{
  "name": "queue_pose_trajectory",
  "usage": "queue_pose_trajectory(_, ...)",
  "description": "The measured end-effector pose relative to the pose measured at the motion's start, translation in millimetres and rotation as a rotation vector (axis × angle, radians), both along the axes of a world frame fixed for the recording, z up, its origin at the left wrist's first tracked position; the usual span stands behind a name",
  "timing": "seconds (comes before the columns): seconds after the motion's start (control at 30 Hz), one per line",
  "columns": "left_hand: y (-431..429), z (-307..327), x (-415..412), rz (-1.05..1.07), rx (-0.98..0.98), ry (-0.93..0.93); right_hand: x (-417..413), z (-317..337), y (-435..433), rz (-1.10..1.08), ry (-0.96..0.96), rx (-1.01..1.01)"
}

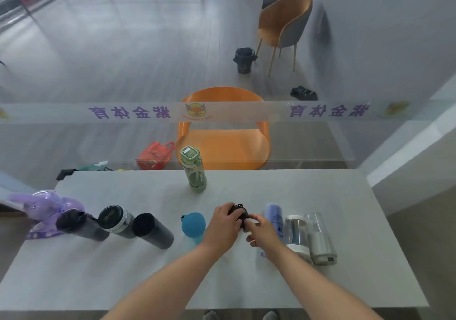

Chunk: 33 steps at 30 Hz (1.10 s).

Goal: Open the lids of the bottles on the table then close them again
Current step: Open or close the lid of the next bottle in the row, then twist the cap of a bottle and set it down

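Gripping black-lidded bottle: left hand clasps body, right hand pinches lid edge. Bottle sits between both hands; blue bottle just left. Lid status: cannot tell. Remaining row and green bottle beyond appear capped; progress undetermined.

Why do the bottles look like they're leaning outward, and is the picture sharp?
Head view: the wide lens bends things, so the black bottles at left and the clear bottles at right splay away from centre; the green bottle stands straight. The picture is soft overall, the edges smeared. Both hands hide most of the dark bottle.
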<state>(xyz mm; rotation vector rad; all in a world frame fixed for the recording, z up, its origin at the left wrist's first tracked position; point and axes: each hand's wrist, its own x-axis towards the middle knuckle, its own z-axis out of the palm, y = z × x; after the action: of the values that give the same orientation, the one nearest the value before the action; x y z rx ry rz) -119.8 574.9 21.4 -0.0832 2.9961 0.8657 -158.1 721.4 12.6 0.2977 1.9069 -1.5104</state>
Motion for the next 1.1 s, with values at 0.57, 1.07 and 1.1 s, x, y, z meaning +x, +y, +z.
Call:
queue_pose_trajectory(0.57, 51, -9, -3, -0.227, -0.362, 0.106, 13, -46, 105, 0.327, 0.320, 0.551)
queue_pose_trajectory(1.07, 106, -122, 29, 0.291, 0.369, -0.341, 21, -99, 96, 0.546, 0.294, 0.655)
queue_pose_trajectory(1.1, 105, -119, 33, 0.298, 0.368, -0.331, 22, -96, 97, 0.505, 0.277, 0.608)
